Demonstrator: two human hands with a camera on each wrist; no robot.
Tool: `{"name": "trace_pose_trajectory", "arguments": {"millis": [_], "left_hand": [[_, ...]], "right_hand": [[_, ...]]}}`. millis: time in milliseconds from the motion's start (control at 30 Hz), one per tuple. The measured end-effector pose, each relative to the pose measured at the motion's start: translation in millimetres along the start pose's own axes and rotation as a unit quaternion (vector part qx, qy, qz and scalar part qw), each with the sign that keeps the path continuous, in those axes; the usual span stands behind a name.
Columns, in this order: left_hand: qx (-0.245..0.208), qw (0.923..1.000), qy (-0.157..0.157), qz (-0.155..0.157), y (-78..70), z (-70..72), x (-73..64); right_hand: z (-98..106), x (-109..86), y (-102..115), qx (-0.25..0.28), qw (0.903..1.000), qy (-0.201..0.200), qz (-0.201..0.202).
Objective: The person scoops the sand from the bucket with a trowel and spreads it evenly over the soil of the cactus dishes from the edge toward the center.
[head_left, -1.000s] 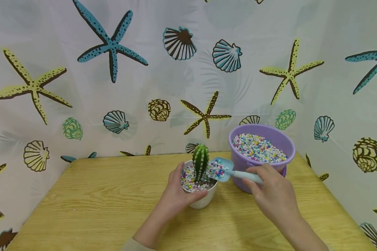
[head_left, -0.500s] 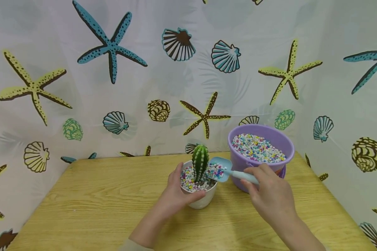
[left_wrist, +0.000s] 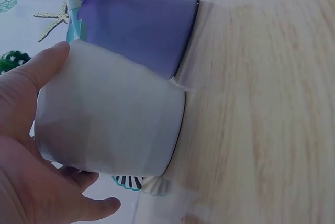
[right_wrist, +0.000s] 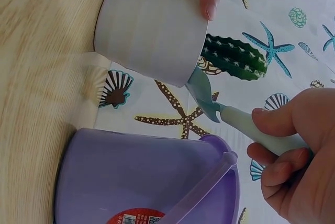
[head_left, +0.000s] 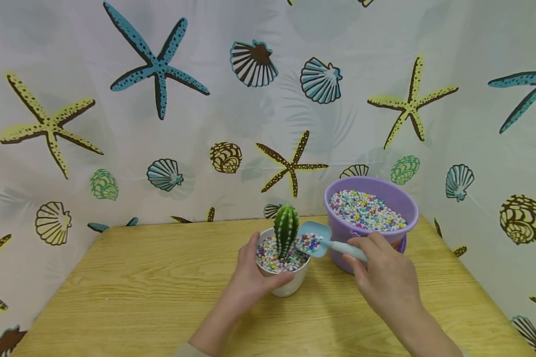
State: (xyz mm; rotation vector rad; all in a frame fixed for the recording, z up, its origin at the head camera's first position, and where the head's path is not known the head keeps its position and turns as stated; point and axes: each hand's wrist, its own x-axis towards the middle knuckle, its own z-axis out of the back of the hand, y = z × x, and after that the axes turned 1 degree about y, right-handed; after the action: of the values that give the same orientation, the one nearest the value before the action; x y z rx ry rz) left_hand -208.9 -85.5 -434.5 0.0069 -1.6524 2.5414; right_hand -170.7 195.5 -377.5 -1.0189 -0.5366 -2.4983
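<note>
A green cactus (head_left: pixel 286 228) stands in a white pot (head_left: pixel 290 286), among multicoloured pebbles (head_left: pixel 272 258). My left hand (head_left: pixel 253 277) holds the pot around its near left side; in the left wrist view the thumb (left_wrist: pixel 49 62) lies at the rim and some fingers go behind the pot. With curled fingers my right hand (head_left: pixel 386 277) grips the pale handle of a light blue shovel (head_left: pixel 318 238). The shovel's blade rests at the pot's right rim, tilted toward the cactus, with pebbles on it. In the right wrist view the blade (right_wrist: pixel 201 93) meets the rim.
A purple bucket (head_left: pixel 339 253) holding many multicoloured pebbles stands right behind the shovel, close to the pot. Both sit on a wooden table (head_left: pixel 152 287). A curtain (head_left: pixel 196 119) with starfish and shell prints hangs behind and along the sides.
Pebbles have slid off the shovel into the pot, so fewer lie on the blade and the dark gap by the cactus is more covered. Both hands stay nearly in place.
</note>
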Motion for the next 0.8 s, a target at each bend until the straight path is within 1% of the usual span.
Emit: {"name": "trace_pose_trajectory", "arguments": {"millis": [100,233,400,500,667,800], "left_hand": [[0.007,1.0000,0.001,0.006,-1.6,-1.1,-1.9],[0.013,0.9997,0.016,0.016,-3.0,3.5,-2.5],[0.014,0.9992,0.036,0.009,-3.2,10.2,0.3],[0.013,0.9993,0.035,0.010,-1.9,9.1,1.3],[0.019,0.9997,0.015,0.002,-1.4,4.0,0.6],[0.027,0.9994,0.023,0.007,-2.8,5.3,-0.6]], "right_hand": [[0.1,-0.7,0.2,-0.003,1.0000,-0.005,0.007],[-0.1,-0.9,0.5,-0.006,0.9998,-0.011,0.017],[-2.2,-0.3,-0.3,-0.012,0.9993,-0.019,0.030],[-3.4,-0.9,-0.6,-0.015,0.9990,-0.021,0.035],[-4.8,-2.6,-0.4,-0.020,0.9988,-0.024,0.038],[-6.0,-2.6,1.1,-0.025,0.9980,-0.035,0.047]]}}
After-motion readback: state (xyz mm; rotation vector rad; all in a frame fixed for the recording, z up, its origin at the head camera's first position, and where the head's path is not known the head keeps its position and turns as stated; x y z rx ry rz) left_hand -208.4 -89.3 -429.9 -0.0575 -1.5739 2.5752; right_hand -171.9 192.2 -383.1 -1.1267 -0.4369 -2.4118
